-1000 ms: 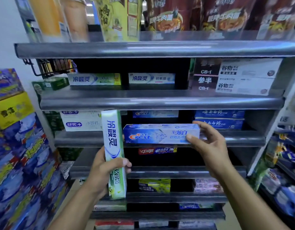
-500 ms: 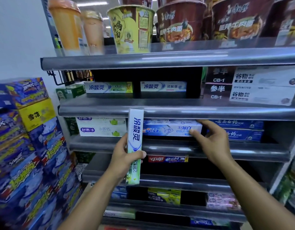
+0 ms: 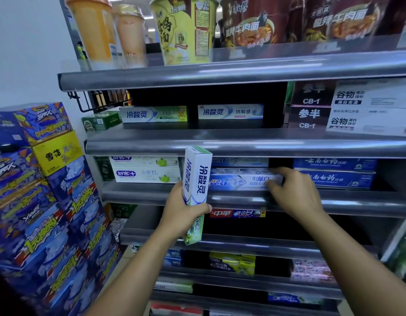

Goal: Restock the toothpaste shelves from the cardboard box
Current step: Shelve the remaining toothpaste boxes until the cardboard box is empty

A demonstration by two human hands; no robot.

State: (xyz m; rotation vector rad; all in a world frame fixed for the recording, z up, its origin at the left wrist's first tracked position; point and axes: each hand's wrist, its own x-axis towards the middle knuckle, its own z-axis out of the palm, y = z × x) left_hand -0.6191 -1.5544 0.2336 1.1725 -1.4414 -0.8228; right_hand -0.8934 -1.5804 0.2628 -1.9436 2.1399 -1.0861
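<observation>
- Two boxes are in play, and many gaps are left to fill.
- One tall green box point(image 3: 196, 179) stands up in the left hand point(image 3: 181, 215), fingers wrapped tight round it, not yet shelved.
- Next, the Crest box point(image 3: 238, 181) lies flat on the shiny metal shelf point(image 3: 238, 198).
- Then the right hand point(image 3: 295, 195) pinches its end.
- Every box is long, smooth card.

At three o'clock from the Crest box point(image 3: 238, 181) a narrow dark gap lies open before the dark blue boxes point(image 3: 334, 179), perhaps too slim for a hand. At twelve o'clock the shelf lip point(image 3: 266, 144) hangs close above; at nine o'clock an upright white-green box point(image 3: 197, 176) blocks the front.
</observation>
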